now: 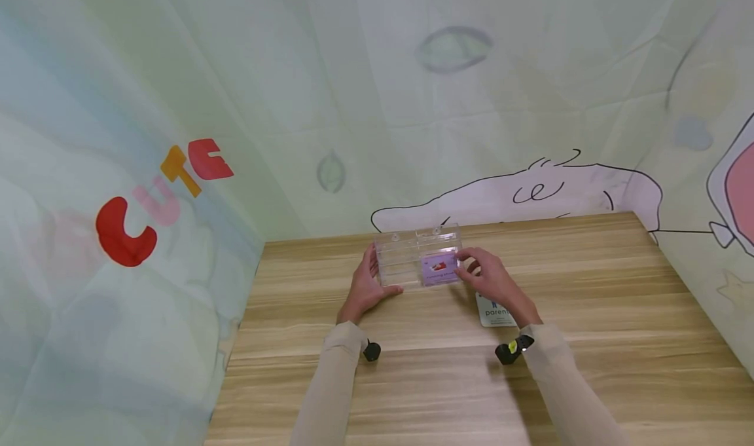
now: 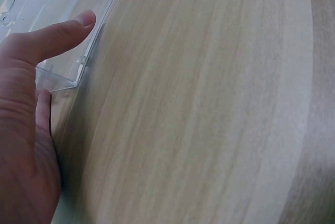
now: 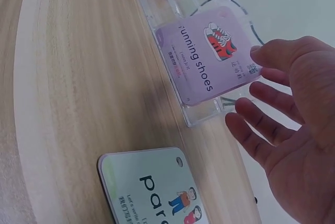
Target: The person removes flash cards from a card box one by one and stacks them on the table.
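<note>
A clear plastic case (image 1: 397, 264) with ledges and dividers is held over the far part of the table. My left hand (image 1: 363, 290) grips its left end, thumb lying along the front lower edge and fingers behind. In the right section of the case sits a purple flash card (image 3: 204, 56), printed "running shoes" with a red shoe. At the card's outer edge, my right hand (image 1: 487, 276) pinches with thumb and forefinger; the other fingers are loosely bent. Below that hand, a pale card stack (image 3: 152, 182) with a "parent" word and cartoon people lies on the table, partly covered by the right wrist.
The wood-grain table (image 1: 436, 393) ends at a printed fabric backdrop (image 1: 353, 105) just behind the case. More fabric with coloured letters (image 1: 126, 236) hangs along the left side. Small black devices (image 1: 372, 350) are strapped at both wrists.
</note>
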The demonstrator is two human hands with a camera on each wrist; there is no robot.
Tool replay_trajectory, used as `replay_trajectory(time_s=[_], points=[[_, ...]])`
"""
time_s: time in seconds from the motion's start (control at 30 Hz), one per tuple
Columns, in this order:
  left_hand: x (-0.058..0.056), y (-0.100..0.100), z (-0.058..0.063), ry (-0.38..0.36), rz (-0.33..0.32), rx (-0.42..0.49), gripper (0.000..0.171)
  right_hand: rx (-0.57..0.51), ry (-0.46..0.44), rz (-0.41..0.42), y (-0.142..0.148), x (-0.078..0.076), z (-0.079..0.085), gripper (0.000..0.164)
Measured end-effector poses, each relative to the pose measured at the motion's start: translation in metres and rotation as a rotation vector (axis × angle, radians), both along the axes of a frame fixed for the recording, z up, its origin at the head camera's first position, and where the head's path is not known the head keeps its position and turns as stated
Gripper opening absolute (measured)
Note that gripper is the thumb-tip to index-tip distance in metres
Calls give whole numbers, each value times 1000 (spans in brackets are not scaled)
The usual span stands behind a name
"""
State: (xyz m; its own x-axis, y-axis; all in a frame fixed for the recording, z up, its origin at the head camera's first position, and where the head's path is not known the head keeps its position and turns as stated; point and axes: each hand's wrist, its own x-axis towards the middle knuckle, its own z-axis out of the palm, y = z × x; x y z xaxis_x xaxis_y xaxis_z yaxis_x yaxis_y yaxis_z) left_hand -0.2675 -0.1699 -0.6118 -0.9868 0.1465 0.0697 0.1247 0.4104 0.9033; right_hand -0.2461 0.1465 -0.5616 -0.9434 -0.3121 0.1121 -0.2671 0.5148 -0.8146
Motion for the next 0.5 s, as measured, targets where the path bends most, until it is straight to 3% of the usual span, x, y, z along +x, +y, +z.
replay_trajectory(time_s=[0.5], points=[[-1,-1,0,0,1,12,127,-131,-47,1,-5,-1,-9,23]])
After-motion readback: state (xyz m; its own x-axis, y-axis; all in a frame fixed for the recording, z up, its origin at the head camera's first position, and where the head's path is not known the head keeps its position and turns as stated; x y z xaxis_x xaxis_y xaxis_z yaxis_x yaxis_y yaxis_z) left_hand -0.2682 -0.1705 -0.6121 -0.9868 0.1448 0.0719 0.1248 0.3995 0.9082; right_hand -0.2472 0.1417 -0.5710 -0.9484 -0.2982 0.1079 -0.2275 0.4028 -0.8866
